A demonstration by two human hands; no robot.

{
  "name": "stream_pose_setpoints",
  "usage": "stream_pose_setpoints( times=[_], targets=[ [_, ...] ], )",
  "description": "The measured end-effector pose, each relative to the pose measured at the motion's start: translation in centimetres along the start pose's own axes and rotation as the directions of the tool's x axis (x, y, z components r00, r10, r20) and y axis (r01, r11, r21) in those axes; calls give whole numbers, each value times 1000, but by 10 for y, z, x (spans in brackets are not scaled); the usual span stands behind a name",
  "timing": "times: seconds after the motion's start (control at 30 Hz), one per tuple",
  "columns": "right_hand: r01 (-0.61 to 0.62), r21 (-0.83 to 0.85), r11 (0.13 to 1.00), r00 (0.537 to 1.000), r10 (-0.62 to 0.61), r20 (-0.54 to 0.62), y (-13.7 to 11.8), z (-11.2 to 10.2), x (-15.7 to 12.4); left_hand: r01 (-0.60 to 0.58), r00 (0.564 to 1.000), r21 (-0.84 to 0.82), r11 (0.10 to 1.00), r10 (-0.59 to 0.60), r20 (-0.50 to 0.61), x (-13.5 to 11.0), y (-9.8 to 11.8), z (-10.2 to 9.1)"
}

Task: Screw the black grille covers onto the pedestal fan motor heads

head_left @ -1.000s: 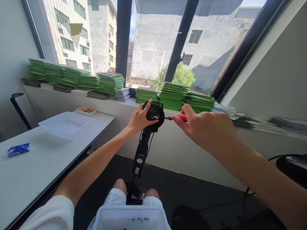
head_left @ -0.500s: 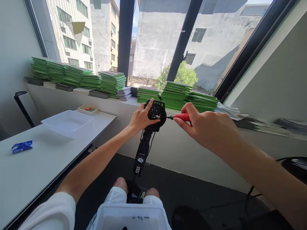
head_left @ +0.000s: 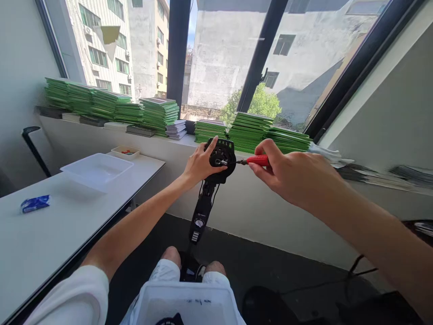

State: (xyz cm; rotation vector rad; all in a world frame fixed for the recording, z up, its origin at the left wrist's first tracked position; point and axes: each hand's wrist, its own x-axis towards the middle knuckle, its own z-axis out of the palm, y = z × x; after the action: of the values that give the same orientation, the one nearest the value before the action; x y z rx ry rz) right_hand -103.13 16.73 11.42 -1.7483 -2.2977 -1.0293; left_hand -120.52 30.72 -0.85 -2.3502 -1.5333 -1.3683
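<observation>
A person seated by a window works with both hands on a black round head (head_left: 231,158), which stands in front of the sill atop a dark stem (head_left: 199,212) bearing a silvery dial (head_left: 199,223). The left hand (head_left: 201,164) grips the head from its left side, thumb laid across the lower front and fingers (head_left: 211,145) spread at the upper rim. In the right hand (head_left: 287,174), the fingers are clenched around a red-handled tool (head_left: 258,160), held nearly level, its thin dark shaft pointing left at the head's right side; whether the tip touches the silvery piece (head_left: 221,162) at the center is too small to tell. A white tub (head_left: 189,295) sits on the person's lap with a dark part (head_left: 171,321) inside. At left, a white counter (head_left: 74,216) carries a translucent bin (head_left: 98,169), a small tray (head_left: 117,153) of reddish bits (head_left: 127,152) and a blue packet (head_left: 35,204). Stacks of green-edged books (head_left: 250,131) line the sill (head_left: 184,141) beneath the window.
</observation>
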Motion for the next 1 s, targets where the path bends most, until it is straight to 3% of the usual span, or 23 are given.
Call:
stream_pose_setpoints(
  times=[0.1, 0.23, 0.37, 0.47, 0.57, 0.67, 0.77, 0.83, 1.0],
  targets=[
    [-88, -72, 994, 995, 84, -54, 1, 3, -1, 3, 1000, -4, 1000, -3, -1, 0, 0, -1],
    [48, 55, 997, 998, -45, -42, -1, 8, -1, -3, 1000, 1, 1000, 3, 2, 0, 0, 1],
    [-84, -62, 994, 990, 76, -117, -3, 6, 0, 0, 1000, -2, 1000, 0, -9, 0, -1, 2],
    [-63, 52, 997, 998, 65, -25, 1, 5, 2, 3, 1000, -18, 1000, -3, -7, 0, -2, 1],
    [45, 223, 974, 998, -51, 22, 10, 11, 2, 6, 1000, -25, 1000, -7, -8, 0, -3, 0],
    [84, 197, 977, 992, -63, -108, 12, 20, -1, 0, 1000, -25, 1000, 0, -14, -1, -2, 0],
    [-79, 31, 996, 969, 84, -231, 4, 25, -8, -8, 1000, -22, 1000, 8, -22, -3, 1, 1],
    [-161, -38, 986, 953, 145, -265, -4, 26, -13, -3, 1000, -14, 1000, 3, -27, -3, 2, 1],
    [-158, -29, 987, 935, 140, -326, -12, 32, -16, -4, 999, -11, 1000, 4, -33, -2, 2, 1]
  ],
)
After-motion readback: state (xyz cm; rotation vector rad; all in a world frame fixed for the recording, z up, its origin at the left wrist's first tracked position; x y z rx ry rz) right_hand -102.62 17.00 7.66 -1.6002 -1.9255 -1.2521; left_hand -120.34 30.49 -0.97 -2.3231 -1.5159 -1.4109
